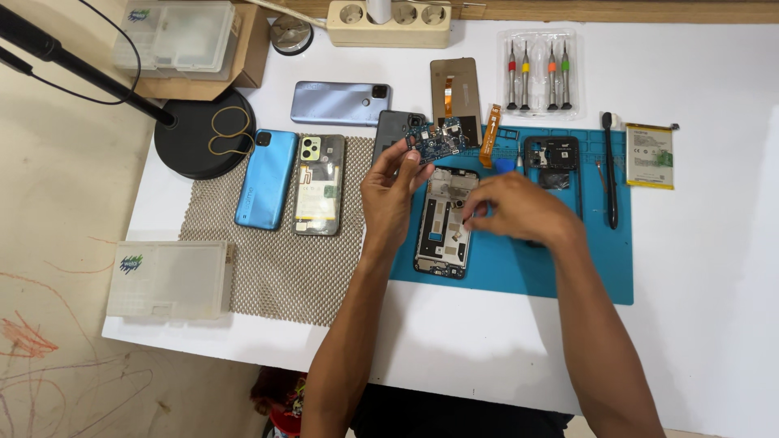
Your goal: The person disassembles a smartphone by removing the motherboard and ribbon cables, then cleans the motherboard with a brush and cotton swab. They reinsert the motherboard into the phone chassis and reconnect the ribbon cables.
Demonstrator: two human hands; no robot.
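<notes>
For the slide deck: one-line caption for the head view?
Left hand lifts a circuit board while right hand works on an opened phone.

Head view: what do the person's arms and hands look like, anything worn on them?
Both arms are bare from the bottom edge of the picture to the fingertips: no sleeves, gloves or wrist strap show. The left hand and right hand carry no visible rings, watch or bands. The fingers are uncovered, with short nails as far as the picture shows. A dark garment shows at the bottom edge between the arms.
</notes>
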